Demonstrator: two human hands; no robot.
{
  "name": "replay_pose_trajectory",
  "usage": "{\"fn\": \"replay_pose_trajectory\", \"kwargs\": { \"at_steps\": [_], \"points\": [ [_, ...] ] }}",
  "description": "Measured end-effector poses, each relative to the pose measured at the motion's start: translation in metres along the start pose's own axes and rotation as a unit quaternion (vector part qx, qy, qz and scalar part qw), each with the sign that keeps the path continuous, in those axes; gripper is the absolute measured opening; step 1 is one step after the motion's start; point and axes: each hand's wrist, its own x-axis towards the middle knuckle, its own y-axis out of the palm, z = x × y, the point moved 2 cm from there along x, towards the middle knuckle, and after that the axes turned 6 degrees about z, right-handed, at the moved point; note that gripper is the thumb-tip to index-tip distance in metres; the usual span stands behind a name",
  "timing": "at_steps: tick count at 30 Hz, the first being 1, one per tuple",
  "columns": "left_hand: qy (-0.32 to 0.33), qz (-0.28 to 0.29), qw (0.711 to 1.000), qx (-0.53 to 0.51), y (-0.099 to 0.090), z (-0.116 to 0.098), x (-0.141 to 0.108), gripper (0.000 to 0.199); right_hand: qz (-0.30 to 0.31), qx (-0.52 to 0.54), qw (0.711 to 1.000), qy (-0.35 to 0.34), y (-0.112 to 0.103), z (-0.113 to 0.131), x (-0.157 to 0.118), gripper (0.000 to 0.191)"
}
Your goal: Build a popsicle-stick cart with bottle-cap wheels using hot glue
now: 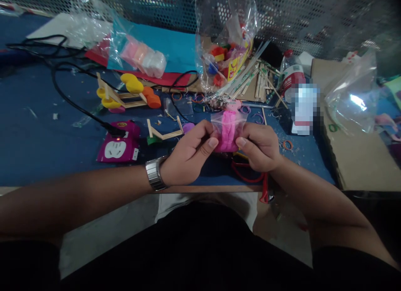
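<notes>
Both Hands Pinched a Small Clear Pouch (229, 130) of Pink Material

At the far left, a black cable (72, 99) curved over the blue tabletop (40, 149); it ended in a purple power socket (115, 142), where a small red light glowed; behind the socket stood a wooden stick frame (131, 103) with yellow and orange pieces at its ends; farther back, a clear bag (144, 59) of pink, peach and white contents lay partly on a teal sheet (180, 44); a smaller stick frame (166, 135), with a green piece at its left end, sat just beyond the left forearm.

The left hand (192, 155), a silver band (155, 174) at its wrist, gripped the pouch's left side between thumb and fingers; the pouch was in the middle, near the front edge; behind it rose a large clear bag (224, 59) of colourful pieces; the right hand (262, 146) grasped the pouch's right side in a similar pinch; beyond that hand lay thin wooden sticks (260, 84); next came a red-labelled bottle (292, 75); at the right, cardboard (360, 153) covered part of the tabletop.
</notes>
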Motion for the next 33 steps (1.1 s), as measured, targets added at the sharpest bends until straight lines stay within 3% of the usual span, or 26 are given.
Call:
{"fn": "replay_pose_trajectory", "kwargs": {
  "at_steps": [4,9,13,18,21,26,29,33],
  "points": [
    [0.006,0.061,0.998,0.017,0.0037,0.0034,-0.0005,0.028,0.043,-0.028,0.998,-0.029,0.0029,0.0006,-0.0003,0.033],
    [0.039,0.003,0.998,0.048,-0.0022,-0.0001,0.001,0.024,0.002,-0.016,1.0,-0.006,0.0,-0.0013,-0.0004,0.033],
    [0.034,0.047,0.997,0.052,0.0002,-0.0006,0.0021,0.028,0.031,-0.027,0.999,-0.027,0.0021,-0.0016,-0.0002,0.033],
    [0.038,0.0,0.998,0.055,-0.0025,0.0014,0.0021,0.027,0.005,-0.044,0.999,-0.019,0.0004,-0.0032,0.0007,0.031],
    [0.037,0.051,0.996,0.065,-0.0014,0.002,0.0033,0.029,0.03,-0.054,0.997,-0.038,0.0001,-0.0037,0.0002,0.031],
    [0.024,0.003,0.997,0.076,-0.003,0.0008,0.0033,0.032,0.01,-0.063,0.998,-0.024,-0.0028,-0.0037,-0.0016,0.028],
    [0.02,0.056,0.996,0.061,0.0003,0.0005,0.0025,0.036,0.039,-0.073,0.996,-0.038,-0.0018,-0.0015,-0.0015,0.028],
    [0.02,0.002,0.998,0.061,-0.0025,0.0009,0.0018,0.03,0.017,-0.091,0.995,-0.022,-0.0026,-0.001,-0.0009,0.028]
  ]
}}
